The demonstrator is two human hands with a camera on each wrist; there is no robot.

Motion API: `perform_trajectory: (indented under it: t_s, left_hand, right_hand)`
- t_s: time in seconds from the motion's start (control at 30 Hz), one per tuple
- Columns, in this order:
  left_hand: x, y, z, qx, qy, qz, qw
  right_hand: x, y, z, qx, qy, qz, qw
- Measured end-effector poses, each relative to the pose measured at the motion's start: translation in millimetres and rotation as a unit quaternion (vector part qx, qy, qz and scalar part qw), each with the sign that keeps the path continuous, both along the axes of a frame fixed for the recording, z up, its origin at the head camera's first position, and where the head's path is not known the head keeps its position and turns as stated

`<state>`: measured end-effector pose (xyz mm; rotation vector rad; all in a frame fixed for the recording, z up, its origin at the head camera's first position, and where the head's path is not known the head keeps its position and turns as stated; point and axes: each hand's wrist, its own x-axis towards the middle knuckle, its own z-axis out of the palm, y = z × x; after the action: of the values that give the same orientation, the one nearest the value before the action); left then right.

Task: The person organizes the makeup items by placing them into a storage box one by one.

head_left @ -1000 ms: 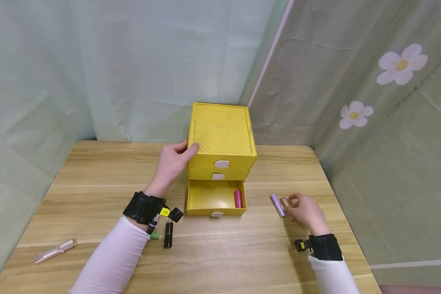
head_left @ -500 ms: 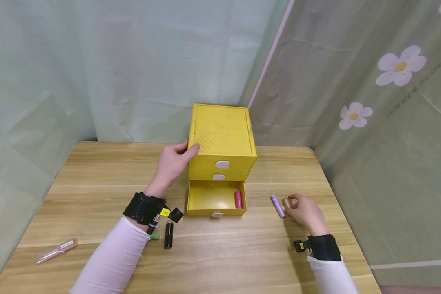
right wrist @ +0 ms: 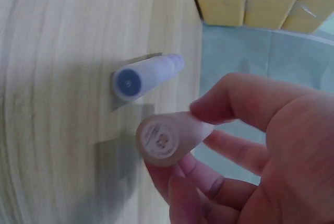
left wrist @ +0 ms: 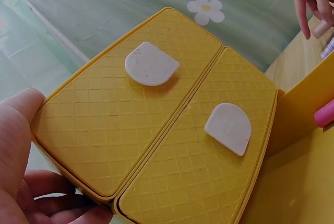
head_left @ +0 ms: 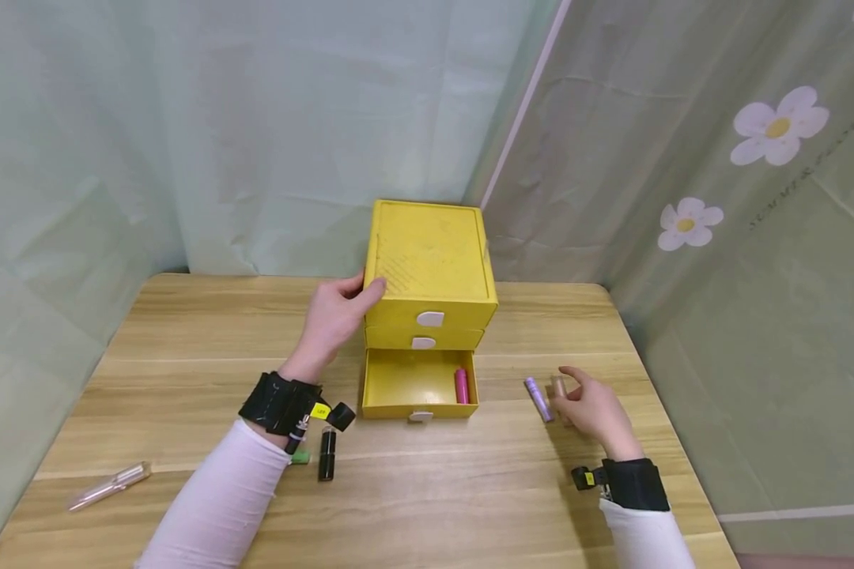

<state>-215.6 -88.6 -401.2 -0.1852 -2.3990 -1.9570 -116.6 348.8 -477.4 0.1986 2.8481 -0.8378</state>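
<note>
A yellow drawer box (head_left: 430, 253) stands at the back of the table, its bottom drawer (head_left: 402, 387) pulled out. My left hand (head_left: 333, 320) grips the box's left front edge, thumb on top and fingers curled against the side. Inside the drawer a pink tube (head_left: 461, 386) lies at the right. On the right, my right hand (head_left: 596, 411) pinches a beige lipstick tube (right wrist: 167, 138) between thumb and fingers; its round end label faces the wrist camera. A lilac tube (head_left: 538, 399) lies on the table just left of that hand.
A black tube (head_left: 326, 454) and a partly hidden green item (head_left: 300, 457) lie beside my left forearm. A clear pinkish tube (head_left: 110, 485) is at the table's left. Curtains (head_left: 292, 142) hang behind the wooden table (head_left: 441, 498).
The beige lipstick tube has shifted slightly right, away from the lilac tube, and turned more upright. My right index finger has straightened somewhat. The left hand and drawer box look unmoved.
</note>
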Motion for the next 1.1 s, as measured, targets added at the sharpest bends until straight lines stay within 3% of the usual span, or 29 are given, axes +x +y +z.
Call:
perform_trajectory:
  t_s: [0.4, 0.67, 1.1]
  left_hand:
    - [0.9, -1.3, 0.8, -0.009, 0.008, 0.002, 0.9999]
    - [0.3, -0.8, -0.3, -0.010, 0.004, 0.002, 0.9999]
    - [-0.3, -0.4, 0.0, -0.011, 0.003, 0.002, 0.9999]
  right_hand:
    - [-3.0, -8, 2.4, -0.036, 0.057, 0.026, 0.9974]
    - [-2.8, -17, 6.1, -0.062, 0.065, 0.043, 0.9950]
    - [-7.1, -65, 27.2, -0.134, 0.057, 0.104, 0.9838]
